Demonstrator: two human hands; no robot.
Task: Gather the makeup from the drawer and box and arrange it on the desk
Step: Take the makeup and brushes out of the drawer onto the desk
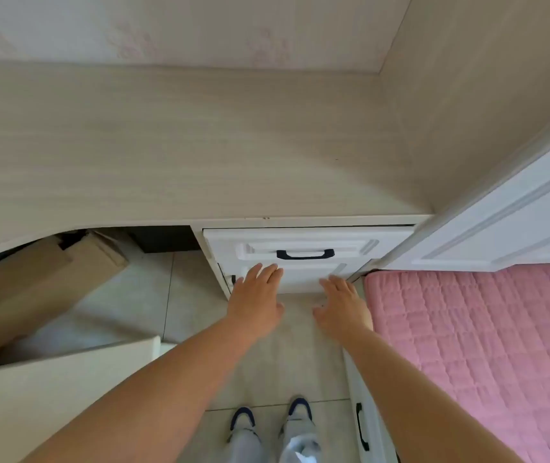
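A white drawer (pixel 307 242) with a dark handle (pixel 305 254) sits closed under the pale wood desk (pixel 183 145), at its right end. My left hand (pixel 255 300) reaches out below the handle, fingers straight, holding nothing. My right hand (pixel 342 304) stretches beside it, fingers straight and spread, also holding nothing. Both hover in front of the lower white front; whether they touch it I cannot tell. A cardboard box (pixel 33 282) lies tilted under the desk at the left. No makeup is in sight.
A bed with a pink quilted cover (pixel 484 345) fills the right side, and a white panelled door (pixel 517 215) stands above it. A white drawer front with a dark handle (pixel 362 426) is by my right arm. A white board (pixel 50 396) juts in low left. My feet stand on tiled floor.
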